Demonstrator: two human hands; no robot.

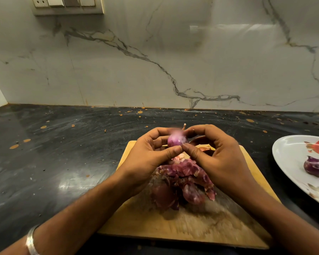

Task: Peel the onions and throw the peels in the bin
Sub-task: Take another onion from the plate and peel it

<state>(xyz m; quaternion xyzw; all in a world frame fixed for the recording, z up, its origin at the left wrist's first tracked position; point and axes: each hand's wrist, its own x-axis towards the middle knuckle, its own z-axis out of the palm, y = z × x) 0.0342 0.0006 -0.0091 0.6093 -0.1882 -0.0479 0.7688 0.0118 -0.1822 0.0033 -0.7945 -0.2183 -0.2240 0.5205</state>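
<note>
Hovering mid-frame above the cutting board (247, 208), the onion (175, 140) stood stalk-up, pinched between both curled hands, left hand (151, 153) and right hand (215, 153) equally near, thumbs meeting beneath.

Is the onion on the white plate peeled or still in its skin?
Peeled: the onion on the white plate shows glossy purple flesh with no dry papery skin visible.
</note>
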